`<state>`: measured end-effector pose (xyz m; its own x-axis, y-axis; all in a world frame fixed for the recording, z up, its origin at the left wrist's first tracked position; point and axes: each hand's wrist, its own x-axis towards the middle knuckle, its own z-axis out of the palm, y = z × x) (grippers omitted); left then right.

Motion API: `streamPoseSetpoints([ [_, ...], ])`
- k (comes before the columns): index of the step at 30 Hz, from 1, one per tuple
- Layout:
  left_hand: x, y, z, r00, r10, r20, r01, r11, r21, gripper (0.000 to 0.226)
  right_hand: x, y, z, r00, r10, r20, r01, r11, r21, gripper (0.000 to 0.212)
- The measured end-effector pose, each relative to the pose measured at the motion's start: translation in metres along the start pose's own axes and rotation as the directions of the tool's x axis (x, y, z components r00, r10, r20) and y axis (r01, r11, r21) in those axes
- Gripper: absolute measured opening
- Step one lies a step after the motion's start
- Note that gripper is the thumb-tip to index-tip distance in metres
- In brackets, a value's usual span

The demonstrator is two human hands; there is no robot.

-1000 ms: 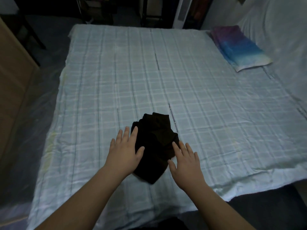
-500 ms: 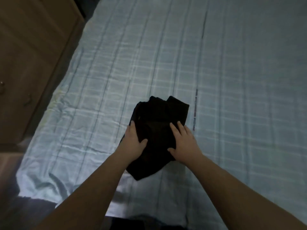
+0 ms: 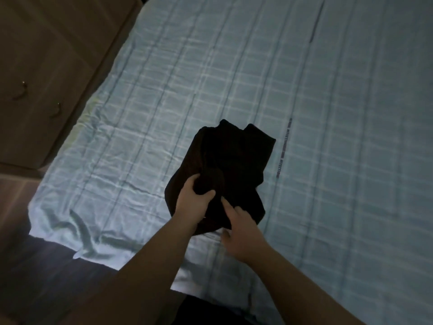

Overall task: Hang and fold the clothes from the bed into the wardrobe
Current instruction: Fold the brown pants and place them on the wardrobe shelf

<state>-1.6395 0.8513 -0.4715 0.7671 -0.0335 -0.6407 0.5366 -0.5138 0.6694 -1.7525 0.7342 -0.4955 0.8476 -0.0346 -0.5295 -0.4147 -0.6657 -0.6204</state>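
While the left hand (image 3: 192,202) grips the black garment (image 3: 230,165), the right hand (image 3: 241,227) seemingly touches it, fingers relaxed.

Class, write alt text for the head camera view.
Two hands work a folded black garment on a light blue checked bed sheet: the left hand grips it, the right hand touches its near edge. A wooden cabinet stands left.

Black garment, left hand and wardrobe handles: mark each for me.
Black garment (image 3: 236,156): head view, middle of the dark bundle.
Left hand (image 3: 193,202): head view, back of the hand gripping the garment.
Wardrobe handles (image 3: 57,110): head view, nearer handle.
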Motion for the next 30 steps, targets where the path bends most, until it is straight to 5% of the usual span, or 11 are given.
streamPoseSetpoints([
  [2,-0.014,0.002,-0.022,0.996,0.014,0.083,-0.012,0.999,-0.035,0.059,-0.015,-0.005,-0.007,0.998,-0.043,0.036,0.035,0.979,0.202,0.074],
  [5,-0.039,0.018,-0.069,0.960,0.055,0.274,-0.040,0.997,-0.059,0.049,-0.024,-0.025,-0.034,0.991,0.043,-0.125,0.026,0.865,0.500,0.054],
  [9,-0.071,0.067,-0.126,0.858,0.255,0.446,-0.349,0.926,0.142,0.041,-0.039,-0.056,-0.084,0.894,0.200,-0.400,0.128,0.743,0.657,0.045],
  [13,-0.097,0.125,-0.153,0.801,0.442,0.403,-0.592,0.687,0.422,0.044,-0.068,-0.086,-0.123,0.781,0.245,-0.575,0.213,0.761,0.613,0.044],
  [19,-0.163,0.193,-0.173,0.634,0.676,0.376,-0.772,0.522,0.363,0.042,-0.108,-0.115,-0.163,0.803,0.210,-0.558,0.209,0.777,0.593,0.091],
  [23,-0.212,0.233,-0.184,0.523,0.789,0.321,-0.851,0.465,0.243,0.035,-0.149,-0.138,-0.202,0.814,0.151,-0.560,0.365,0.618,0.696,0.049],
  [30,-0.267,0.318,-0.190,0.423,0.906,0.016,-0.861,0.396,0.320,0.028,-0.228,-0.153,-0.310,0.796,-0.033,-0.604,0.466,0.670,0.578,0.057],
])
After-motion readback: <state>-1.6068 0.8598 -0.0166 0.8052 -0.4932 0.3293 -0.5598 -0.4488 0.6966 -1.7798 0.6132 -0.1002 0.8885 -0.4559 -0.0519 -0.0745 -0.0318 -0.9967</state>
